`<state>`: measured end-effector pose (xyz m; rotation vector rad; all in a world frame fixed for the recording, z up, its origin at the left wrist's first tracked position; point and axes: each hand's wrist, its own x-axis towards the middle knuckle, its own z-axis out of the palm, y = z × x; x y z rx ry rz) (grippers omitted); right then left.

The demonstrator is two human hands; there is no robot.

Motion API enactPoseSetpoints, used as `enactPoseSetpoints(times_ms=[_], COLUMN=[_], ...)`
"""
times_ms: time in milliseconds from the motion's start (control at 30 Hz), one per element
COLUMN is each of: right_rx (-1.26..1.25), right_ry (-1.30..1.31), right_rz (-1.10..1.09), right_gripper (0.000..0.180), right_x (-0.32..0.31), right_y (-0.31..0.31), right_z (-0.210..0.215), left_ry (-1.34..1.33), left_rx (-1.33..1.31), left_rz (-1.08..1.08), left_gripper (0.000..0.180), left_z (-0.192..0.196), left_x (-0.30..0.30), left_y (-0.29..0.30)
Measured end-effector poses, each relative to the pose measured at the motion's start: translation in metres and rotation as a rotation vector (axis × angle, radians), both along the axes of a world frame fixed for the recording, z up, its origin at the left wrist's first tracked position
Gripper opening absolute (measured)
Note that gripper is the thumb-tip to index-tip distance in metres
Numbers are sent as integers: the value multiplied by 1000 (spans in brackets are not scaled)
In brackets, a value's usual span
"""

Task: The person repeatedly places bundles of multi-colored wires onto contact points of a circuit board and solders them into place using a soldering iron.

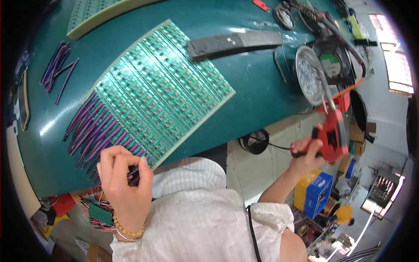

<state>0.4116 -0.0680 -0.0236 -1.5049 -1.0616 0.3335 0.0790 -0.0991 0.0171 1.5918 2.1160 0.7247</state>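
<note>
My left hand (pixel 124 179) is closed in a pinch at the near corner of a green circuit board panel (pixel 166 83). Its fingers hide whatever lies between them. Along the panel's left edge, a row of thin dark, red and blue wires (pixel 89 131) sticks out, beside that hand. Off to the right, my right hand (pixel 307 153) grips the handle of a red soldering gun (pixel 332 135), slightly blurred. The gun's metal nozzle points up toward a round metal dish (pixel 309 74) with silvery bits in it.
A dark bar (pixel 235 43) lies across the panel's far edge. Loose wires (pixel 54 65) rest at the left of the green table (pixel 257 83). Another board stack (pixel 109 17) stands at the back. A blue and yellow crate (pixel 314 194) is on the floor at right.
</note>
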Motion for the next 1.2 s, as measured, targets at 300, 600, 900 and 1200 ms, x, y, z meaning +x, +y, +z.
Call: enactPoseSetpoints(times_ms=[300, 600, 900, 1200], right_rx=[16, -649, -468, -372], right_ry=[607, 747, 538, 507], right_rz=[665, 1023, 961, 1110], right_gripper=[75, 57, 62, 64], right_x=[-23, -28, -29, -19], right_y=[-43, -69, -88, -81], right_z=[4, -4, -11, -13], left_ry=[23, -6, 3, -5], left_rx=[208, 132, 161, 164], left_rz=[-136, -87, -89, -100], left_gripper=[17, 16, 18, 18], left_z=[-9, -7, -8, -6], left_x=[7, 5, 5, 6], left_y=[9, 11, 9, 10])
